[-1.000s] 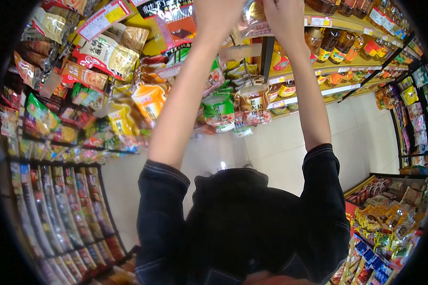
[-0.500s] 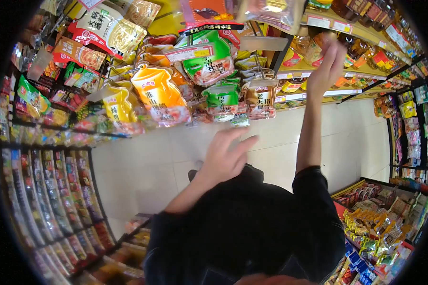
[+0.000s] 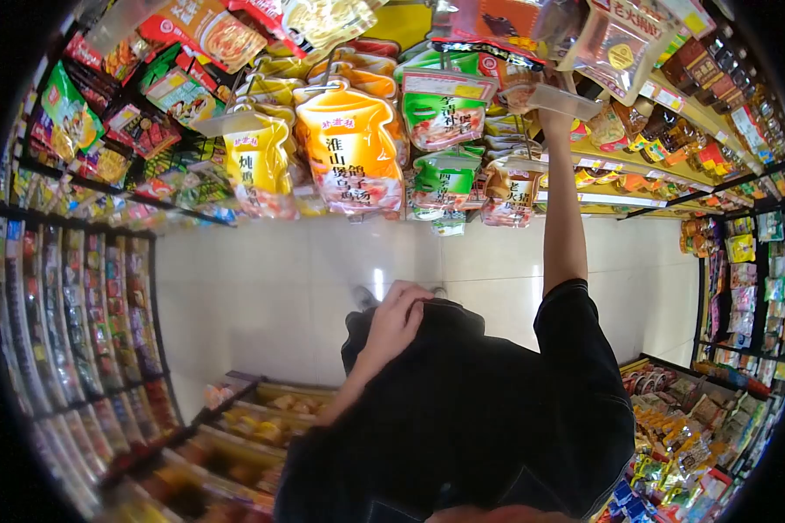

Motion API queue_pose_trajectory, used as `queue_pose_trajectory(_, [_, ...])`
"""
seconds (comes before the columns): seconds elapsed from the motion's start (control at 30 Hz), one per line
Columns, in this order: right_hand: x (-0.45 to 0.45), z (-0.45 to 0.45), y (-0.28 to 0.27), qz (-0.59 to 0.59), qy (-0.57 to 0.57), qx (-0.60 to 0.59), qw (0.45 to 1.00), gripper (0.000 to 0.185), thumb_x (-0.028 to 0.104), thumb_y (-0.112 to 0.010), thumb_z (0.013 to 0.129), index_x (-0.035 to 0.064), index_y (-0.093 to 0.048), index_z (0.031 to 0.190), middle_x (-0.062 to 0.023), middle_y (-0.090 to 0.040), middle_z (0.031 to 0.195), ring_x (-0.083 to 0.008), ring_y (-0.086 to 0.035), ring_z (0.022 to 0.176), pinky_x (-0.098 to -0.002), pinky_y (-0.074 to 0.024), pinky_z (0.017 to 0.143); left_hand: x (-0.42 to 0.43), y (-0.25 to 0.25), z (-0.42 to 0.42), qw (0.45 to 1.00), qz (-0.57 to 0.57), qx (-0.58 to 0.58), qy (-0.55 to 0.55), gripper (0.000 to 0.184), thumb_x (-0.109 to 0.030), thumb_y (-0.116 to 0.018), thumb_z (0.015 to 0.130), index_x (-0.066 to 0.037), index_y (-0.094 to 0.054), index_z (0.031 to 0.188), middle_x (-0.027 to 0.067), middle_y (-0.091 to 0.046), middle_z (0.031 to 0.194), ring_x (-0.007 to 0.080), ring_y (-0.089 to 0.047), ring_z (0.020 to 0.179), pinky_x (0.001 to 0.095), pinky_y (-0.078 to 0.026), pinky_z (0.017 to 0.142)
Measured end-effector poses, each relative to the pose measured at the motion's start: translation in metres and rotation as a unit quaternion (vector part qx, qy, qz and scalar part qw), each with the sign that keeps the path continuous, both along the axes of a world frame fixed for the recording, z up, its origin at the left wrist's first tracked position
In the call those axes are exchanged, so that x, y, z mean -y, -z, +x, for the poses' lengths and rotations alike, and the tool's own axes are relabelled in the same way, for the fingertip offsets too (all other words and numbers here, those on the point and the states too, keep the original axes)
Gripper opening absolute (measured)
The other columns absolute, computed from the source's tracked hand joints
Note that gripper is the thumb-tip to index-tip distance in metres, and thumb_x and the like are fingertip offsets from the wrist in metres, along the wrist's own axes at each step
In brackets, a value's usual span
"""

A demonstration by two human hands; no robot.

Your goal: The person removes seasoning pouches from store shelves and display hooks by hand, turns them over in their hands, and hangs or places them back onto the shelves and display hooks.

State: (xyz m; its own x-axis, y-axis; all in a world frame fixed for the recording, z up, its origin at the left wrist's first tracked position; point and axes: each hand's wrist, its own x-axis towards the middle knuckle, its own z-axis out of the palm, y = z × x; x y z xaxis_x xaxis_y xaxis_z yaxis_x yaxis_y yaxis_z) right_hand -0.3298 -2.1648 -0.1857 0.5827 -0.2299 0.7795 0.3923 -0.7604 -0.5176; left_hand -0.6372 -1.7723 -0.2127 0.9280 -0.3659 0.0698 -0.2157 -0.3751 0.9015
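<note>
My left hand (image 3: pixel 396 319) rests in front of my dark shirt, its fingers loosely bent and holding nothing I can see. Stretched up to the hanging display, my right hand (image 3: pixel 555 126) is at a clear price-tag holder (image 3: pixel 570 102). Its fingers are hidden behind the holder and nearby packets, so their grip does not show. Beside that wrist hang a brown soup-seasoning pouch (image 3: pixel 509 193) and a green pouch (image 3: pixel 445 183). A larger orange pouch (image 3: pixel 347 148) and a yellow one (image 3: pixel 260 161) hang further left. Above the right hand is a clear-fronted packet (image 3: pixel 621 48).
Bottles and jars line the yellow-edged shelf (image 3: pixel 662 179) on the right. Pale floor tiles (image 3: pixel 488 261) lie below the display. Bins (image 3: pixel 261 427) stand behind me at lower left, packets (image 3: pixel 671 427) at lower right. More stocked shelving (image 3: pixel 70 314) runs along the left.
My right hand has moved left from the bottle shelf to the hanging packets. My left hand has dropped back towards my body, its fingers less spread. The view has shifted left.
</note>
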Motion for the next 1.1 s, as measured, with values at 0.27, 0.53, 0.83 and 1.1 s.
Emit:
queue_pose_trajectory(0.27, [0.020,-0.060,-0.019,0.165,-0.071,-0.192,0.965,0.038,0.017,-0.059,0.100,0.0012,-0.060,0.135,-0.0027,-0.067,0.114,-0.0120,-0.061,0.100,-0.0286,-0.0490,0.088,-0.020,0.005,0.009,1.000,-0.028,0.007,-0.007,0.017,0.001,-0.058,0.095,-0.005,-0.067,0.109,0.0097,-0.061,0.107,0.0205,-0.062,0.083,0.0294,-0.051,0.073])
queue_pose_trajectory(0.53, [0.001,-0.119,-0.036,0.325,-0.117,-0.219,0.912,0.025,0.021,-0.061,0.103,0.0052,-0.064,0.122,0.0063,-0.057,0.083,-0.0029,-0.047,0.075,-0.0221,-0.0362,0.067,-0.026,-0.042,0.067,0.994,-0.112,0.015,0.006,0.018,0.005,-0.060,0.091,-0.002,-0.067,0.105,0.0089,-0.063,0.095,0.0202,-0.063,0.082,0.0290,-0.050,0.071])
queue_pose_trajectory(0.83, [-0.056,-0.207,0.024,0.191,-0.131,-0.296,0.927,0.029,0.029,-0.057,0.105,0.0014,-0.062,0.113,0.0041,-0.053,0.092,-0.0090,-0.049,0.088,-0.0259,-0.0425,0.079,-0.021,-0.081,0.107,0.981,-0.159,0.105,0.034,0.020,0.008,-0.059,0.088,-0.002,-0.065,0.104,0.0097,-0.061,0.093,0.0212,-0.065,0.085,0.0312,-0.052,0.072])
queue_pose_trajectory(1.1, [-0.252,-0.243,-0.100,0.054,-0.130,-0.334,0.932,0.023,0.001,-0.069,0.094,0.0055,-0.071,0.117,-0.0115,-0.075,0.086,-0.0113,-0.069,0.073,-0.0268,-0.0538,0.066,-0.043,-0.116,0.115,0.993,-0.101,-0.005,0.058,0.029,-0.020,-0.070,0.095,-0.005,-0.061,0.119,0.0103,-0.067,0.104,0.0195,-0.067,0.094,0.0312,-0.053,0.080])
